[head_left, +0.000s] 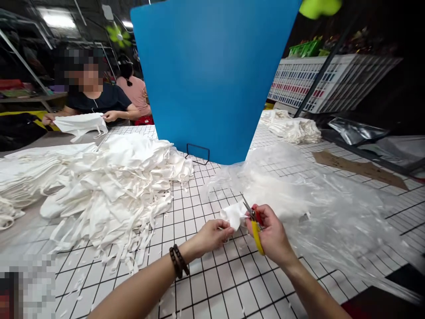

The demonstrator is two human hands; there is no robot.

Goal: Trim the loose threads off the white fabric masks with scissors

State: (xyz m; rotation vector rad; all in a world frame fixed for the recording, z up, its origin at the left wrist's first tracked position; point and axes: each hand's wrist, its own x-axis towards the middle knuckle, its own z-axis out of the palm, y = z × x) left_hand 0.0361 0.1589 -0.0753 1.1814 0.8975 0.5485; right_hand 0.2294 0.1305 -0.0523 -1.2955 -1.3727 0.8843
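Between the fingers of my left hand is a small white fabric piece, pinched at its lower edge. My right hand grips a pair of scissors with one yellow and one red handle loop. The blades point up and to the left, beside the right edge of the fabric. Right-hand fingertips also sit close to that edge; whether they touch it I cannot tell. Both hands are above a white table with a black grid pattern. To the left of my hands lies a big heap of white strapped garments.
A large blue board stands at the table's middle. Clear plastic sheeting spreads over the right side, near a strip of cardboard. More white fabric lies behind it. Across the table a person holds a white garment.
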